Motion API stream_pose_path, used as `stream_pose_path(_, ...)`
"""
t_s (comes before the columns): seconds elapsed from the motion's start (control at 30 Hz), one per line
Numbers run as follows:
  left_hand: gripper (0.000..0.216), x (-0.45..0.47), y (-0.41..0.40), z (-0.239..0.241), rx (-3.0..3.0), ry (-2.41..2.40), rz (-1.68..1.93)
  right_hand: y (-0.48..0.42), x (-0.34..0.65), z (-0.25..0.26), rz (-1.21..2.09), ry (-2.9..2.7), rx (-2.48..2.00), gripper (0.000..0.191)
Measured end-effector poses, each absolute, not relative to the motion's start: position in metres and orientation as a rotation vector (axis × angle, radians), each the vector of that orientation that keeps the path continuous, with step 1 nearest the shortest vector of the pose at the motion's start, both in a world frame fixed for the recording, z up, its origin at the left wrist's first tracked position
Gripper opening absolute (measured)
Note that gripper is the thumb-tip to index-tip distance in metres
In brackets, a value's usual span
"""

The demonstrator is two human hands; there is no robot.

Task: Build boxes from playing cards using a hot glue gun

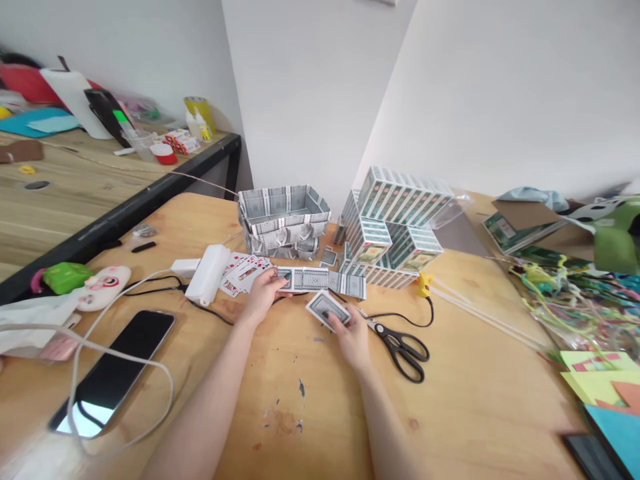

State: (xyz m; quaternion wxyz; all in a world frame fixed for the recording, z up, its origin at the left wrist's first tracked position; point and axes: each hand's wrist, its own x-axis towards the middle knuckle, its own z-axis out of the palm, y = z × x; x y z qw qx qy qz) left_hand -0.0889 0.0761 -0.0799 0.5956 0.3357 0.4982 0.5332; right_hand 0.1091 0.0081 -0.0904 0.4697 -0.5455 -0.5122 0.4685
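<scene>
Two hands are handling patterned playing cards on a wooden table (475, 400).

At far left a phone (117, 370) is lying screen-up near a white power block (207, 273); face-up cards (243, 273) are fanning out just behind the left hand (263, 293), which is pinching the left end of the card strip (323, 281); the strip is lying flat, its long axis running left to right; the right hand (353, 333) is sitting just in front of the strip's middle, fingers closing narrowly on a separate card piece (327, 309) that is tilting up, close to the strip; whether they are touching I cannot tell; scissors (400, 343) are lying just right of that hand, card packs (395, 220) stacking behind; both sets of fingertips are partly hiding under cards, and whether the piece is one card or several is hard to make out.
</scene>
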Motion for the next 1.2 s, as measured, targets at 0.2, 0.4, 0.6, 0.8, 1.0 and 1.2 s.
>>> stream_pose_path(0.2,0.029,-0.089,0.077,-0.08,0.826,1.14,1.212,0.017,0.114,-0.089,1.201,-0.855,-1.126,0.036)
stream_pose_path(0.4,0.027,-0.089,0.078,-0.083,0.79,1.123,1.259,0.021,0.116,-0.088,1.177,-0.757,-1.08,0.036)
stream_pose_path(0.6,0.028,-0.09,0.079,-0.088,0.761,1.104,1.278,0.02,0.12,-0.085,1.33,-0.662,-0.949,0.029)
stream_pose_path(0.8,0.03,-0.091,0.08,-0.089,0.715,1.094,1.317,0.016,0.118,-0.091,1.254,-0.664,-1.018,0.06)
stream_pose_path(1.0,0.03,-0.091,0.08,-0.091,0.718,1.084,1.311,0.016,0.116,-0.093,1.13,-0.609,-1.109,0.037)
stream_pose_path(1.2,0.033,-0.09,0.08,-0.089,0.757,1.1,1.292,0.014,0.112,-0.089,1.147,-0.668,-1.117,0.039)
